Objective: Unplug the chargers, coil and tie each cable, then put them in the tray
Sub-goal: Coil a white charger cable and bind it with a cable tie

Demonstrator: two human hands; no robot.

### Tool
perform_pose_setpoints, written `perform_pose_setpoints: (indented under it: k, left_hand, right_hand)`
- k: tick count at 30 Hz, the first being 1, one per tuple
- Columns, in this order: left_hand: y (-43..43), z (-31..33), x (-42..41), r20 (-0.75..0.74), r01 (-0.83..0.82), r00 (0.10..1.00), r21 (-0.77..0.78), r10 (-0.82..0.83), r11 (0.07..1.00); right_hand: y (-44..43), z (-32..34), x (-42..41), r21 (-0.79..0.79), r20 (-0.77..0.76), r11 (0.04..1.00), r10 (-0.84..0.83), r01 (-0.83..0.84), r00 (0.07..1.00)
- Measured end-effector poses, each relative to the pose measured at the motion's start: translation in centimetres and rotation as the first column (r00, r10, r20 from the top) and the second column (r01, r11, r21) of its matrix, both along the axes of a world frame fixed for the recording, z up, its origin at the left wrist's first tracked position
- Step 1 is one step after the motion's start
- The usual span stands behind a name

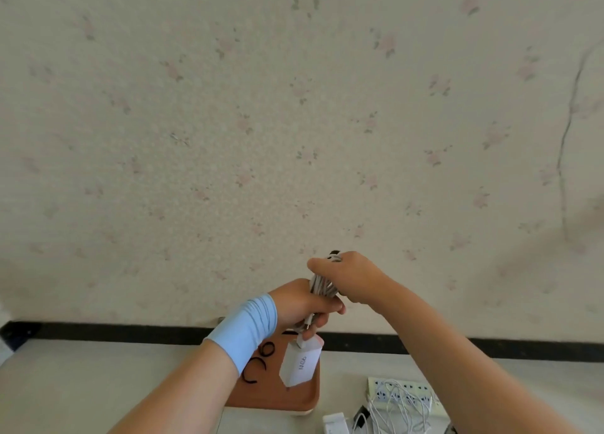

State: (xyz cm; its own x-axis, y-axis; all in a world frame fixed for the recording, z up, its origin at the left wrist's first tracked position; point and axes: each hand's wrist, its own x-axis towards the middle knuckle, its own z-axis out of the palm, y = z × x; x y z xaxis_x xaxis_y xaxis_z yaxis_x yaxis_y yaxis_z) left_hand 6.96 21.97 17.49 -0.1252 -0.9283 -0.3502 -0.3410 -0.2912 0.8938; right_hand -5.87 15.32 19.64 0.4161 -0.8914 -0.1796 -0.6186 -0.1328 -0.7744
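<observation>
Your left hand (300, 306) grips the coiled cable (322, 286) low; your right hand (351, 278) pinches its top. Held above the tray (268, 397), the coil looks soft and springy, so clamp mid-bundle; the dangling charger brick (300, 365) likely tugs downward.

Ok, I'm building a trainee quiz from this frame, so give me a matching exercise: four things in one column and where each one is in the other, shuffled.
Things
1. coiled cable
2. charger block
3. black ties
4. power strip

Places
A. lying in the tray
B. on the table, right of the tray, under loose white cables
C. gripped by the left hand and the right hand
D. hanging below the left hand, above the tray

Pairs: 1-C, 2-D, 3-A, 4-B
</observation>
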Motion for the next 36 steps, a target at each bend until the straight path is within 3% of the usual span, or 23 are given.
perform_pose_setpoints:
  k: [4,7,11,15,17,19,22,24,27,31,34,36]
  left_hand:
    - [-0.9,0.2,-0.8,0.036,-0.069,0.997,-0.021,0.07,0.997]
    - [-1.8,0.3,-1.4,0.181,-0.171,0.964,-0.126,0.193,0.977]
    - [-2.8,0.0,-1.4,0.22,-0.335,0.884,-0.32,0.414,0.886]
    - [-2.9,0.1,-1.2,0.282,-0.268,0.886,-0.333,0.367,0.904]
    - [-2.8,0.5,-1.0,0.175,-0.236,0.945,-0.228,0.278,0.945]
    - [-2.6,0.6,-0.8,-0.027,-0.222,0.975,-0.12,0.22,0.968]
    - [-2.8,0.2,-0.4,-0.27,-0.272,0.928,-0.023,0.256,0.962]
    - [-3.2,-0.1,-0.3,-0.362,-0.315,0.882,0.021,0.301,0.949]
    - [-3.5,-0.2,-0.4,-0.432,-0.351,0.836,0.052,0.338,0.935]
    - [-3.7,0.1,-0.3,-0.401,-0.383,0.842,0.028,0.361,0.923]
    - [-3.8,0.2,-0.1,-0.472,-0.409,0.792,0.06,0.387,0.911]
    - [-3.8,0.3,0.1,-0.534,-0.414,0.747,0.093,0.397,0.905]
  right_hand:
    - [-0.5,0.0,-0.5,0.009,0.135,0.999,-0.053,0.052,0.989]
    - [-1.0,0.3,-0.3,-0.024,0.178,0.995,-0.09,0.096,0.98]
    - [-1.7,0.6,-0.1,-0.065,0.285,0.985,-0.136,0.16,0.949]
    - [-2.1,0.4,0.1,-0.115,0.333,0.98,-0.114,0.16,0.936]
    - [-2.1,0.4,0.2,-0.175,0.324,0.972,-0.091,0.154,0.942]
    - [-2.1,0.5,0.1,-0.232,0.313,0.962,-0.067,0.145,0.947]
    - [-2.7,0.9,-0.4,-0.125,0.488,0.969,-0.125,0.211,0.864]
    - [-3.1,1.1,-1.1,-0.151,0.512,0.969,-0.095,0.198,0.854]
    - [-2.8,1.2,-1.9,-0.242,0.434,0.97,0.081,0.029,0.897]
    - [-2.0,1.5,-2.4,-0.157,0.424,0.968,0.244,-0.195,0.872]
    - [-1.7,1.8,-2.5,-0.167,0.29,0.963,0.251,-0.21,0.924]
    - [-1.8,1.8,-2.5,-0.127,0.307,0.975,0.215,-0.184,0.927]
